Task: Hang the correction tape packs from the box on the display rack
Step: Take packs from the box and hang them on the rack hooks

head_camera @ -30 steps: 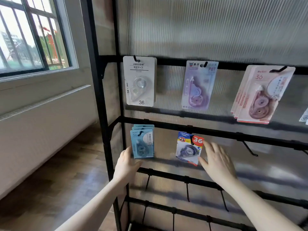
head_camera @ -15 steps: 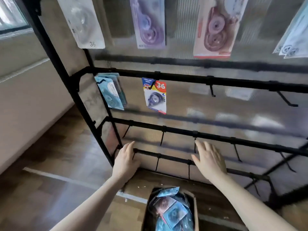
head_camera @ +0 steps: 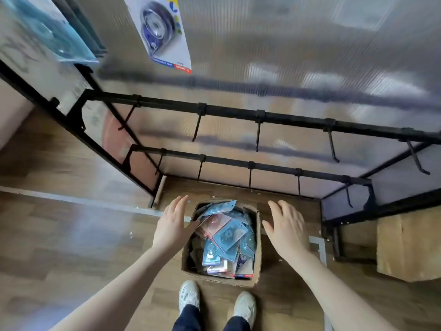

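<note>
Two cardboard boxes point(head_camera: 256, 247), two hands point(head_camera: 173, 224), two shoes point(head_camera: 189, 296), two hanging packs point(head_camera: 162, 32).

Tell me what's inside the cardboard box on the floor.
The cardboard box holds a loose heap of correction tape packs, mostly blue, some pink. The heap covers whatever lies deeper and the box's bottom.

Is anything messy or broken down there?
Nothing looks broken. The correction tape packs lie jumbled every which way in the open cardboard box on the floor, some poking above its rim. That is just loose stock. The hooks on the two lower rails are bare and look straight.
</note>
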### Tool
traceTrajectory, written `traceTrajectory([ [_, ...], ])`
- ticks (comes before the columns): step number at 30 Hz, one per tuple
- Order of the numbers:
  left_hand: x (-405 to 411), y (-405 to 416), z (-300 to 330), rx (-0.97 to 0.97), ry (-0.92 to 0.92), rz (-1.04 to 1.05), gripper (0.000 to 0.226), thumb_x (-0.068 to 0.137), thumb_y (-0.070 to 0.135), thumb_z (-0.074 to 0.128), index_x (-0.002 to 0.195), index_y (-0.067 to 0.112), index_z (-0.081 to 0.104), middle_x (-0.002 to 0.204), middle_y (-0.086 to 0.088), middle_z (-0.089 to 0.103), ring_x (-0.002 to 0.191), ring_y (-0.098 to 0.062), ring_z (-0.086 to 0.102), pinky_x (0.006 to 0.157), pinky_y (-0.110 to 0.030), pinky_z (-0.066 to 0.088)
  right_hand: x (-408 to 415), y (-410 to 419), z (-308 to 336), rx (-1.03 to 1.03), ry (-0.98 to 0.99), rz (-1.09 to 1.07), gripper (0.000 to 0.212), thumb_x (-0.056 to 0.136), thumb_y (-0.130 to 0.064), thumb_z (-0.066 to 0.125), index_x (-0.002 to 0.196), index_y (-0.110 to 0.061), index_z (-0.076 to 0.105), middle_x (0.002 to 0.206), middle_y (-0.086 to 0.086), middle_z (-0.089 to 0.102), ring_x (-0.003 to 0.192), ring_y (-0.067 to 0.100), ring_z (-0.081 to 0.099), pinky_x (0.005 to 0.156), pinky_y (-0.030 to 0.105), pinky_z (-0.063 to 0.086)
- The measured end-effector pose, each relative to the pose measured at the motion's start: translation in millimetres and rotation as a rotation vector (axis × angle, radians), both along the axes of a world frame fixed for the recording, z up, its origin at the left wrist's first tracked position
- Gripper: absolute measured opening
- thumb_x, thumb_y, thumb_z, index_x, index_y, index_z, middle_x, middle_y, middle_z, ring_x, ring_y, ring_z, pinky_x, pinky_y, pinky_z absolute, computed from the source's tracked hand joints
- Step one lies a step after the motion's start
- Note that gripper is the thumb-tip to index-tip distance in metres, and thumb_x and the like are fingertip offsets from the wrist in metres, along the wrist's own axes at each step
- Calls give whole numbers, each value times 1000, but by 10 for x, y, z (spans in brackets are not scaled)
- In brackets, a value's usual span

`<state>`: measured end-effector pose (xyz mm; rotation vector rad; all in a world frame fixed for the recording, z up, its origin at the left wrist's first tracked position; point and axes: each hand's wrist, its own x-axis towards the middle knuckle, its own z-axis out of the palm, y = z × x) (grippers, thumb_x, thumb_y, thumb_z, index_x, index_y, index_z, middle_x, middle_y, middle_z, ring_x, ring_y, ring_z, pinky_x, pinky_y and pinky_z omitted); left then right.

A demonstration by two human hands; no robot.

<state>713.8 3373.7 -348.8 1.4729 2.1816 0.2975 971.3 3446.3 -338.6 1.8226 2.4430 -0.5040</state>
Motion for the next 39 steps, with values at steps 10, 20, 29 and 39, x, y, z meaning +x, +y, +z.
traceTrajectory([
  [10, -62, -374, -1293, -235, -49, -13, 67, 91, 33, 60, 148, 15, 29, 154, -7, 28, 141, -23, 27, 111, -29, 23, -20, -339, -1276, -177, -94, -31, 54, 90, -31, 59, 138, -12, 45, 138, 15, 46, 127, 33, 45, 106, 42, 35],
  [20, -89, 18, -2352, -190, -24, -151, 67, 95, 42, 49, 152, 22, 19, 159, -4, 17, 147, -21, 13, 116, -33, 17, 24, -462, -2193, -218, -167, -67, 56, 85, -27, 66, 135, -8, 49, 136, 22, 48, 125, 37, 48, 102, 48, 39],
  [29, -34, 613, -3153, -200, 66, -312, 70, 98, 39, 45, 153, 22, 7, 161, -2, 5, 148, -17, 4, 118, -31, 9, 35, -338, -2727, -140, -132, -72, 55, 83, -22, 68, 132, -5, 50, 132, 24, 50, 120, 40, 51, 99, 49, 41],
  [39, 104, 961, -3668, -215, 107, -414, 67, 94, 25, 55, 152, 24, 21, 156, -7, 24, 140, -27, 28, 107, -39, 32, 4, -144, -3213, -122, -84, -76, 52, 86, -23, 65, 132, -6, 49, 132, 24, 49, 119, 41, 50, 100, 50, 40],
])
